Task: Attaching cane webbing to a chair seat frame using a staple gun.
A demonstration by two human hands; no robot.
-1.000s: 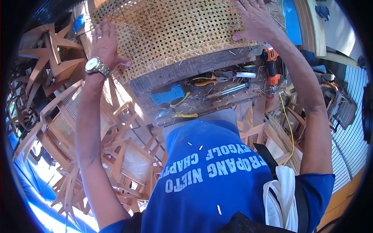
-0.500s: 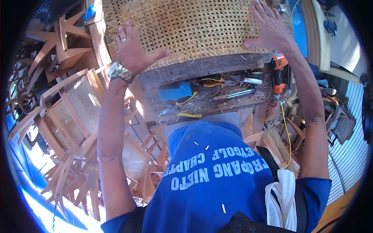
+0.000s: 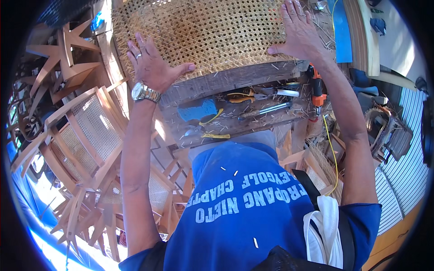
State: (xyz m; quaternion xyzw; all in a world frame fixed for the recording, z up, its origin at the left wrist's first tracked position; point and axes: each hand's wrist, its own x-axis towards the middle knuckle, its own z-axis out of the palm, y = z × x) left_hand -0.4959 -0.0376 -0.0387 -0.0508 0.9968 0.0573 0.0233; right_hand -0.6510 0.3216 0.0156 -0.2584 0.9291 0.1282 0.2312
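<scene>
Grips, two, bare hands, clamped on nothing: left grip point(image 3: 151, 70), fingers spread, palm down at the near left corner of a woven cane panel point(image 3: 212, 38); right grip point(image 3: 303, 39), fingers likewise fanned, at its right margin, thumb tip on the weave; panel lying between and beyond both thumbs, neither hand clearly nearer; visible part broader from left to right, far edge out of view, so long axis cannot be told; near edge running along a thick wooden board point(image 3: 237, 77); uncovered weave offering room between the thumbs; nearer the body, a littered surface point(image 3: 230, 118) with blue block point(image 3: 197, 109), orange-handled pliers point(image 3: 241, 99) and yellow-handled cutter point(image 3: 215, 135); tightest side at right, orange-and-black drill point(image 3: 318, 88) just beside the right forearm.
</scene>
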